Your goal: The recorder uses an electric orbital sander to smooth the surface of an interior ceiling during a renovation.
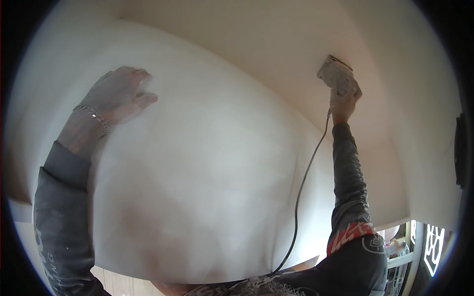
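A: Where is your tool [330, 67], and how is it gripped?

B: Upper right of the frame, apparently against the pale surface [276, 42]; your right hand [348, 101] is wrapped round it. Your left hand [118, 93], upper left, is half open, nothing visible within; whether it touches the white panel [197, 148] cannot be told.

A: What could go wrong?

B: The cord [296, 207] trails to the lower centre; a snag could tug your tool askew. Tiring of your raised arm [349, 172] could tilt its edge, scoring the surface.

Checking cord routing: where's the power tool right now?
In the head view, the power tool is at upper right, held in the right-hand grip, with the dark cord below it.
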The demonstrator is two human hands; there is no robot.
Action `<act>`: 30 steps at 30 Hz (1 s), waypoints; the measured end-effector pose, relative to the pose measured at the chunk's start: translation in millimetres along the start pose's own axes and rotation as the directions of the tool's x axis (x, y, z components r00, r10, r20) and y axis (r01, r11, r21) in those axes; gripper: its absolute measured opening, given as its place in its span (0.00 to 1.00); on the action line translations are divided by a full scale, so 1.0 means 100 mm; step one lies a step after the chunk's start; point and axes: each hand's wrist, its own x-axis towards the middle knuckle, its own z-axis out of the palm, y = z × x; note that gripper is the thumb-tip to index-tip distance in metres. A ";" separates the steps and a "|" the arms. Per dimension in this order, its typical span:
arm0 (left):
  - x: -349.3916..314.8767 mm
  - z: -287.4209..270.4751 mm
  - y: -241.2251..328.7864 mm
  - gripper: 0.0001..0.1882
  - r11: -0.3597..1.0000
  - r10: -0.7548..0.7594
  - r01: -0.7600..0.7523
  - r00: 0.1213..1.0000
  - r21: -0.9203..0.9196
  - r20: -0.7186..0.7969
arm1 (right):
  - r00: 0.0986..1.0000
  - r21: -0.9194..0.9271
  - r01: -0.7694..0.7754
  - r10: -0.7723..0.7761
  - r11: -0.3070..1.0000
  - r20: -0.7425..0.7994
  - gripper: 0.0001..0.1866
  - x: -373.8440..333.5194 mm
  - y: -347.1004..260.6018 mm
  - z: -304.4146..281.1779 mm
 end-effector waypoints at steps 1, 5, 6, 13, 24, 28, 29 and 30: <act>-0.02 -0.02 -0.03 0.25 0.998 -0.030 0.029 0.999 0.049 0.028 | 0.996 0.036 -0.052 0.054 0.998 -0.066 0.39 -0.01 0.07 -0.02; 0.15 0.01 -0.23 0.25 1.000 0.027 -0.028 0.999 0.010 0.037 | 0.703 0.456 -0.638 0.712 0.621 0.014 0.41 -0.01 0.32 -0.14; 0.18 0.02 -0.26 0.25 1.000 0.019 -0.020 0.998 0.016 0.057 | 0.714 0.472 -0.620 0.700 0.626 0.011 0.41 0.01 0.36 -0.15; 0.37 0.09 0.00 0.24 0.987 0.148 -0.149 0.989 0.065 0.028 | 0.974 0.147 -0.063 0.093 0.987 -0.207 0.40 0.11 0.41 -0.12; 0.06 0.34 0.80 0.23 0.999 -0.023 0.024 0.997 -0.026 0.072 | 0.912 0.003 0.409 -0.408 0.913 -0.051 0.30 0.21 -0.55 -0.10; 0.02 0.42 0.98 0.24 0.996 -0.061 0.070 0.988 -0.064 0.140 | 0.901 0.066 0.434 -0.430 0.899 -0.061 0.29 0.18 -0.77 -0.12; 0.01 0.45 1.01 0.24 0.997 -0.047 0.055 0.989 -0.052 0.140 | 0.896 0.078 0.443 -0.438 0.893 -0.073 0.29 0.19 -0.83 -0.13; -0.01 0.50 1.04 0.24 0.998 -0.034 0.040 0.989 -0.041 0.142 | 0.891 0.092 0.452 -0.446 0.887 -0.084 0.29 0.20 -0.88 -0.13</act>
